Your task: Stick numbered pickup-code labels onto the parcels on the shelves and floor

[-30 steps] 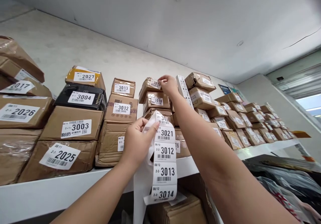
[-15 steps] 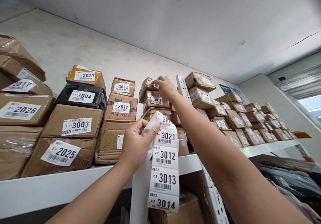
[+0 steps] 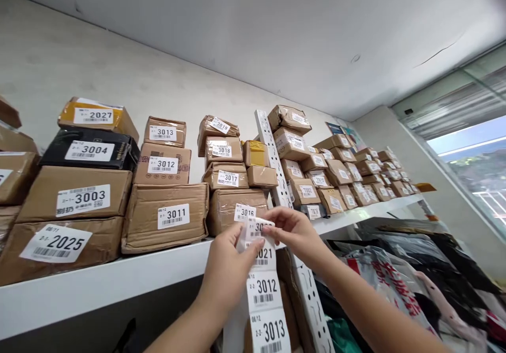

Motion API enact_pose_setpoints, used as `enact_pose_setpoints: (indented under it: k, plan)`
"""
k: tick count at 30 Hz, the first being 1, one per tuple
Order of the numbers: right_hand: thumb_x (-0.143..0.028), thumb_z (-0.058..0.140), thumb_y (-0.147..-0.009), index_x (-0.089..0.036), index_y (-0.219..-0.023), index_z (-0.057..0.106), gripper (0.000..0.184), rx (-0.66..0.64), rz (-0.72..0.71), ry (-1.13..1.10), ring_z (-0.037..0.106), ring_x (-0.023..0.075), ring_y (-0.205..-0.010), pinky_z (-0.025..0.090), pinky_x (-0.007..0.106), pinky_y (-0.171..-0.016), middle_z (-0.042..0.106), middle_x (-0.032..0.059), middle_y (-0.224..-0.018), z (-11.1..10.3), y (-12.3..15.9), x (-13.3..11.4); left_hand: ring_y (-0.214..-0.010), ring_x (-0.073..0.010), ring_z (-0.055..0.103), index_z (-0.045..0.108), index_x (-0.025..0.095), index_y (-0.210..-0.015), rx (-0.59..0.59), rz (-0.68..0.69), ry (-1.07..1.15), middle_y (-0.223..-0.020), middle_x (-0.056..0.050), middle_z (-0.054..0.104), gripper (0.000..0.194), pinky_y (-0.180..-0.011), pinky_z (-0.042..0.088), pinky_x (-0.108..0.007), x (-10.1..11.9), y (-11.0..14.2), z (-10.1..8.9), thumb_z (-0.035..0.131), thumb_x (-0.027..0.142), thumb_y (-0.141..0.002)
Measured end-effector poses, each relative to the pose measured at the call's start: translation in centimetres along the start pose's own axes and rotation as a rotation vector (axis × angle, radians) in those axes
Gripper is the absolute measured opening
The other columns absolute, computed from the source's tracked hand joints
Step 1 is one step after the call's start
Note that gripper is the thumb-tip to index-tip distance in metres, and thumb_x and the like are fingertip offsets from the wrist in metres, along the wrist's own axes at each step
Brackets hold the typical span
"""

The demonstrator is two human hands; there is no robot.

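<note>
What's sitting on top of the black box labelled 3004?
A yellow-taped box labelled 2027 rests on the black box. How far back either one reaches cannot be seen; only their fronts show, and the wall is close behind.

the label strip point(image 3: 264, 284) is a long white backing band with printed stickers in a column, each bearing a date, a barcode and a bold number: 3021, 3012, 3013 read downward. it hangs upright before the shelf edge, its top sticker partly lifted, its bottom running out of view.
</note>
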State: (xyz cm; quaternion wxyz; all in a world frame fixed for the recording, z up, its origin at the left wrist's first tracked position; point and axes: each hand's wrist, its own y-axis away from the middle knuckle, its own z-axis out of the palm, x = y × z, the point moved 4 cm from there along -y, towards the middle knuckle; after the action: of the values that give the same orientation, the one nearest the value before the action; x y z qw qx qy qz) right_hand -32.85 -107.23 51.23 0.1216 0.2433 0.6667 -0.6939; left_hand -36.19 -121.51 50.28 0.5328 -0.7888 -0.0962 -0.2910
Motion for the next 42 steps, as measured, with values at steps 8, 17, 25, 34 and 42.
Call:
enact_pose_setpoints:
  k: [8, 17, 25, 34, 42]
  plan:
    - [-0.036, 0.085, -0.051, -0.020, -0.074, 0.072, 0.031, 0.107, 0.129, -0.049, 0.055, 0.0101, -0.058, 0.045, 0.022, -0.052, 0.067, 0.0002, -0.066, -2.8, 1.4, 1.4, -0.067, -0.0144, 0.048, 0.062, 0.018, -0.082, -0.005, 0.089, -0.131, -0.070, 0.000, 0.061, 0.034, -0.062, 0.037, -0.026, -2.3, -0.3, 3.1, 0.046, 0.047, -0.087]
    - [-0.027, 0.075, -0.064, -0.019, -0.072, 0.069, 0.013, 0.182, -0.205, 0.220, 0.057, 0.0115, -0.065, 0.046, 0.027, -0.060, 0.066, 0.0008, -0.070, -3.1, -4.6, -3.3, -0.050, -0.0100, 0.037, 0.049, 0.018, -0.061, 0.412, 0.098, -0.115, -0.052, 0.005, 0.047, 0.038, -0.048, 0.027, -0.023, 0.7, -5.4, 2.1, 0.053, 0.051, -0.080]
    - [-0.023, 0.076, -0.066, -0.019, -0.063, 0.069, 0.010, -0.054, 0.091, 0.249, 0.048, 0.0065, -0.053, 0.037, 0.022, -0.049, 0.061, -0.0013, -0.060, -4.1, -7.6, -4.7, -0.067, -0.0144, 0.056, 0.063, 0.018, -0.092, 0.149, 0.220, 0.043, -0.075, -0.001, 0.065, 0.024, -0.063, 0.043, -0.025, 1.8, -6.9, 2.1, 0.058, 0.038, -0.078]
    - [-0.025, 0.071, -0.069, -0.018, -0.067, 0.068, 0.008, 0.127, -0.340, 0.385, 0.057, 0.0117, -0.059, 0.046, 0.027, -0.058, 0.068, 0.0015, -0.065, -2.5, -7.1, -5.0, -0.047, -0.0105, 0.034, 0.042, 0.020, -0.054, 0.517, 0.098, -0.193, -0.047, 0.005, 0.041, 0.040, -0.046, 0.025, -0.024, 2.3, -7.6, 1.4, 0.051, 0.048, -0.081]
    - [-0.030, 0.068, -0.072, -0.019, -0.073, 0.070, 0.011, 0.358, -0.409, 0.490, 0.059, 0.0137, -0.060, 0.048, 0.029, -0.058, 0.070, 0.0034, -0.071, -4.3, -9.2, -5.5, -0.053, -0.0139, 0.050, 0.060, 0.017, -0.067, 0.319, 0.157, -0.174, -0.060, -0.001, 0.060, 0.033, -0.050, 0.035, -0.025, 2.8, -7.0, 0.9, 0.062, 0.050, -0.073]
